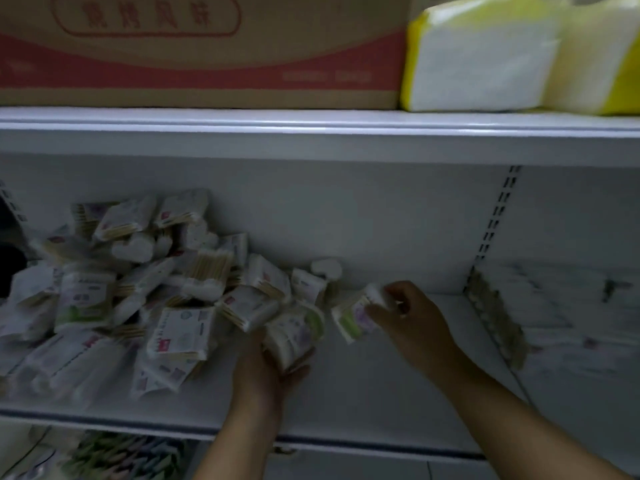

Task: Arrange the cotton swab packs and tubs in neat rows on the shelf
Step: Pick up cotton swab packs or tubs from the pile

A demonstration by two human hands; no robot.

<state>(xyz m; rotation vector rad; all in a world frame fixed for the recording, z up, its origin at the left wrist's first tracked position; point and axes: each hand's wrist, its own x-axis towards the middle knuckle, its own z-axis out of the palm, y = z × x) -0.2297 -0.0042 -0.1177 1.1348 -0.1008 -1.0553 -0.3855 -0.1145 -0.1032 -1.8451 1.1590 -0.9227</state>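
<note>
White swab packs (pixel 180 336) with red marks; white shelf (pixel 363 382); brown-and-red carton (pixel 207 64); yellow-and-white bags (pixel 502 57).

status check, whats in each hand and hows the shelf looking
Left hand grips a swab tub. Right hand pinches a second swab item, blurred. Heap of packs unsorted on the shelf, no rows yet.

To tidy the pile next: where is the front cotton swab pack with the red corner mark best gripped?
Probably pinch the cotton swab pack at its right edge, coming from the right: it lies label-up on top, and bare shelf adjoins that side.
</note>
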